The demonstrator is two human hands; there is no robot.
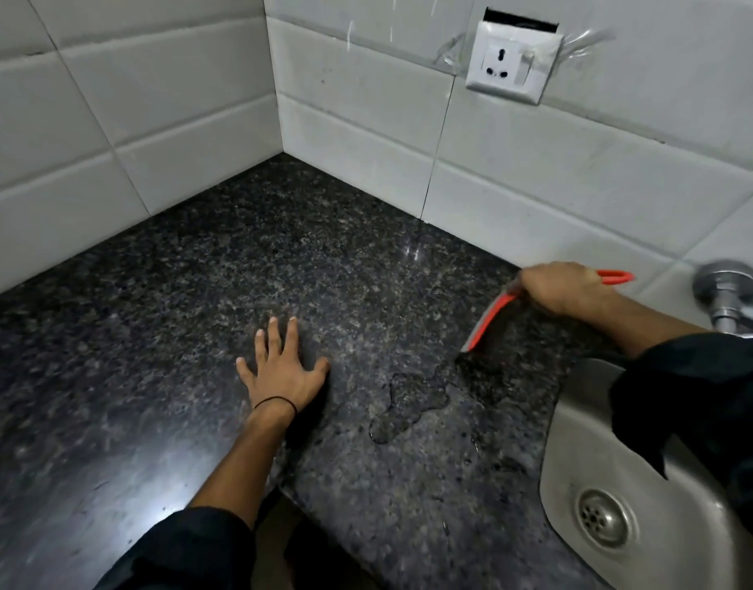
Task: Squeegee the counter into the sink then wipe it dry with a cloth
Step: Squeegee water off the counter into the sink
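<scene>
A red squeegee (493, 317) is gripped by the right hand (557, 287) on speckled granite counter (196, 291); the left hand (281, 368) is pressed flat, fingers spread, holding nothing; a steel sink (600, 483) sits near right.

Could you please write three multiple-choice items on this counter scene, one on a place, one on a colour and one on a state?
1. Where does the puddle lie?
A. In the wall corner
B. Between the left hand and the sink
C. Under the socket

2. What colour is the squeegee?
A. Orange-red
B. Blue
C. Green

3. How is the left hand?
A. Gripping a cloth
B. Flat on the counter, fingers spread
C. Inside the sink

Answers: 1 B, the water sits on the granite counter just left of the sink. 2 A, the frame in the right hand is orange-red. 3 B, the palm presses down, empty.
</scene>
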